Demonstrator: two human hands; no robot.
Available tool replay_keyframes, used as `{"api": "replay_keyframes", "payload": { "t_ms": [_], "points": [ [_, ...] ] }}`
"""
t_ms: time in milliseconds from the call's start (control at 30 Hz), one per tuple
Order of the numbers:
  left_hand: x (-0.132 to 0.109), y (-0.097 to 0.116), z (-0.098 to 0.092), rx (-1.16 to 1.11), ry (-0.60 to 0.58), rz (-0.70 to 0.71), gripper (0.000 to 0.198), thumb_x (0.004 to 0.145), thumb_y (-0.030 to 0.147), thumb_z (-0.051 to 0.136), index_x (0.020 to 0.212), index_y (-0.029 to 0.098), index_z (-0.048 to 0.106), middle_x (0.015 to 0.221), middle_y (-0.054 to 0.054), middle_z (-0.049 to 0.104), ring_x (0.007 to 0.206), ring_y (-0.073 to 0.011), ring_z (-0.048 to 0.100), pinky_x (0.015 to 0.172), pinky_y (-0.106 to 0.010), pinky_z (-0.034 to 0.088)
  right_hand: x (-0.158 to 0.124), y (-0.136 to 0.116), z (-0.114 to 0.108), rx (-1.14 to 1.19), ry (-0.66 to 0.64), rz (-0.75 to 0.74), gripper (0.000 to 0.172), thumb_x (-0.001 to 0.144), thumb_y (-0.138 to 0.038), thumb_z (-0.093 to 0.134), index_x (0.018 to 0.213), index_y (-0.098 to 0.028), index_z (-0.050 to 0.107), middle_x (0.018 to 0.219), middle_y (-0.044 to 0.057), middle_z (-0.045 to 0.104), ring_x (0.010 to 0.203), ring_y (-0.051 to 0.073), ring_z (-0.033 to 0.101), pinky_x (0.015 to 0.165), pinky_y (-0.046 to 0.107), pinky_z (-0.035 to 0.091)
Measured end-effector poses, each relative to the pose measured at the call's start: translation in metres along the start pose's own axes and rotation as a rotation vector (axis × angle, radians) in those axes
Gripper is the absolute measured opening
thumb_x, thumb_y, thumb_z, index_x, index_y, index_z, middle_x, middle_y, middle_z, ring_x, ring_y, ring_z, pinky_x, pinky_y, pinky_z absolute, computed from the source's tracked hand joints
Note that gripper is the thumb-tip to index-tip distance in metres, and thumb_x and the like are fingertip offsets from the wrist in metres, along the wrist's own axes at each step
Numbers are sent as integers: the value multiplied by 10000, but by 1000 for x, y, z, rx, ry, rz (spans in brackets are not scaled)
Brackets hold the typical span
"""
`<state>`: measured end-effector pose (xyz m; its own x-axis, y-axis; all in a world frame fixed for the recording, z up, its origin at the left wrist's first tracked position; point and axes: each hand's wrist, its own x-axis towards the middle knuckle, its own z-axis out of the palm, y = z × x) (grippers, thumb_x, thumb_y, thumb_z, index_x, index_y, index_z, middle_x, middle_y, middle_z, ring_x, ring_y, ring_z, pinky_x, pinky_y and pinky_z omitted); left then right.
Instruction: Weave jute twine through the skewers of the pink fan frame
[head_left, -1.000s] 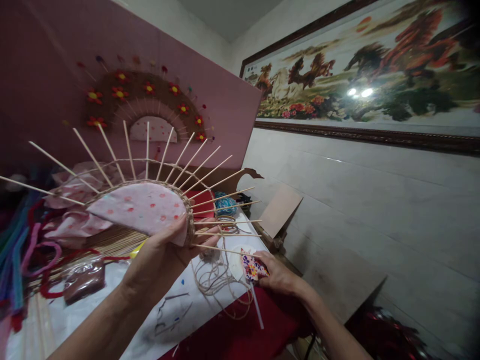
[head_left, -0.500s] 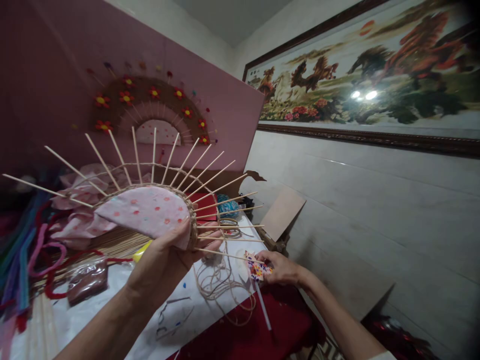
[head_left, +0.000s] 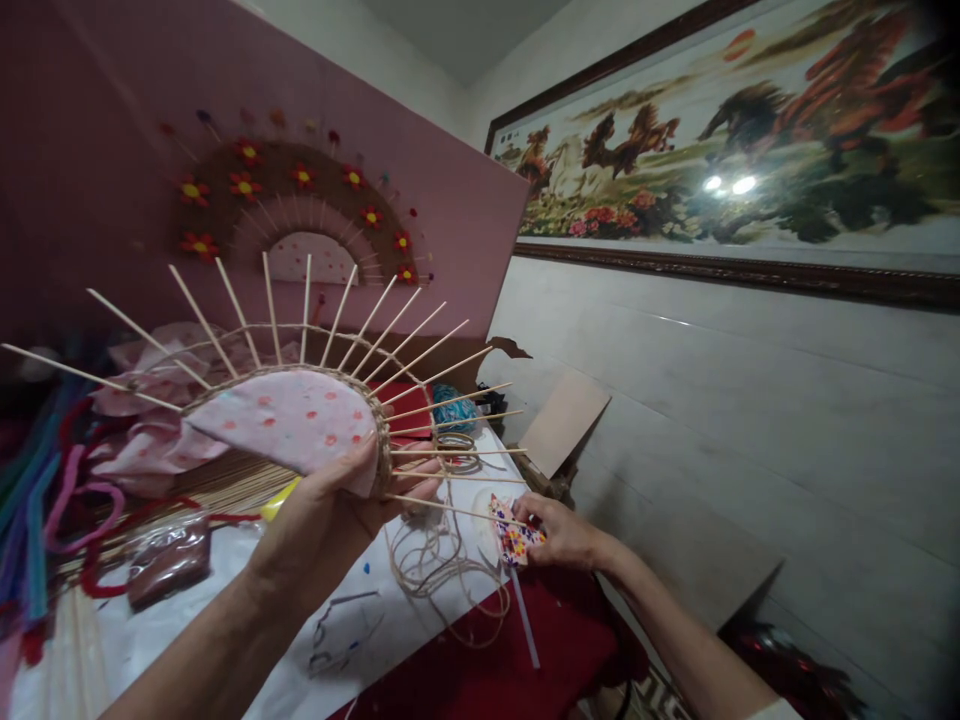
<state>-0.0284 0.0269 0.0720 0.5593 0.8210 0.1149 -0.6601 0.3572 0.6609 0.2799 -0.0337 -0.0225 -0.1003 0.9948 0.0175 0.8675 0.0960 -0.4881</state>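
My left hand (head_left: 322, 520) grips a half-round craft piece (head_left: 289, 425) of pink dotted fabric, edged with woven twine, and holds it above the table. Several thin wooden sticks (head_left: 420, 355) fan out from its rim. My right hand (head_left: 562, 530) rests lower right on the table edge, closed on a small colourful patterned piece (head_left: 511, 535) with a white stick (head_left: 523, 605) hanging below it. Loose jute twine (head_left: 442, 570) lies coiled on the table between my hands.
A finished half-round piece with red flowers (head_left: 292, 210) leans on a pink board (head_left: 457, 215) behind. Pipe cleaners (head_left: 45, 500), pink fabric (head_left: 142, 440), a small bag (head_left: 169, 560), teal yarn (head_left: 454, 408) and cardboard (head_left: 562, 420) lie around. A framed horse painting (head_left: 720, 150) hangs on the right wall.
My right hand with the patterned piece has shifted slightly up and toward the lowest stick of the fan. The fan in my left hand has barely moved.
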Motion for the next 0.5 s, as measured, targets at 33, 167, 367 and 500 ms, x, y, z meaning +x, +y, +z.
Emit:
{"api": "replay_keyframes", "payload": {
  "t_ms": [33,167,367,500],
  "points": [
    [0,0,0,-1,2,-3,148,813,173,545,766,92,660,787,-104,713,840,-280,667,859,-485,499,0,0,1,-6,-9,4,298,504,-130,633,756,-187,484,913,8,544,803,166,482,741,261,388],
    [2,-2,0,-10,32,-19,108,792,161,570,791,90,652,818,-121,709,885,-317,653,864,-491,495,0,-3,-1,-29,-72,43,306,511,-157,653,755,-190,471,808,-21,542,706,139,459,642,234,375],
    [2,-4,-2,-29,52,-28,115,793,168,569,804,84,647,825,-137,708,886,-329,653,846,-493,506,2,-12,-5,-51,-133,28,373,494,-177,680,807,-186,476,774,-35,503,664,120,432,590,219,354],
    [1,-4,-3,-14,56,-47,121,797,165,563,835,77,637,877,-157,705,938,-342,634,861,-494,494,5,-15,0,-58,-100,3,416,501,-152,658,877,-180,480,857,-13,481,708,125,424,605,221,355]
  ]
}}
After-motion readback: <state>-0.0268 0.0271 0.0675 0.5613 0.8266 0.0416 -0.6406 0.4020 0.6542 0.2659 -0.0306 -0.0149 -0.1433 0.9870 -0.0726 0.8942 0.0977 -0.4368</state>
